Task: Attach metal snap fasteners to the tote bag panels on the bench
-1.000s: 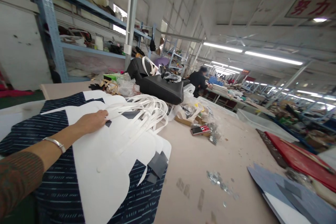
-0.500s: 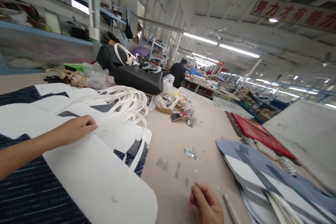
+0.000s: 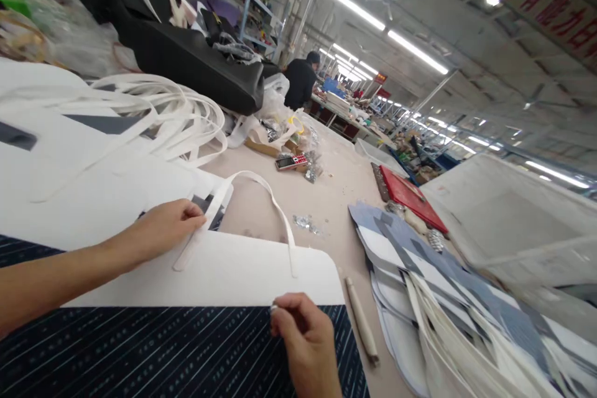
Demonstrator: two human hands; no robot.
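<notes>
A bag panel [image 3: 261, 264], white along the top with dark striped printed fabric [image 3: 196, 348] below, lies in front of me. My left hand [image 3: 170, 227] is closed at its upper edge, with finger and thumb pinched on a narrow white strap [image 3: 224, 196]. This strap arches over the panel's top edge, both ends lying on the white part. My right hand [image 3: 305, 336] is above the striped fabric, pinching a small silvery metal piece [image 3: 273, 308] whose exact kind is too small to make out.
Loose silver pieces [image 3: 305, 224] lie beyond the panel. A wooden stick [image 3: 361, 320] is on the right, beside stacked blue-grey panels with straps [image 3: 396, 249]. Farther back are a phone [image 3: 291, 162], looped white straps [image 3: 186, 112], a black bag [image 3: 186, 62] and a person [image 3: 298, 82].
The bag panel now lies squarer in front of me, with its strap arched up. My left hand has moved right to the strap; my right hand has moved from bare table to over the panel.
</notes>
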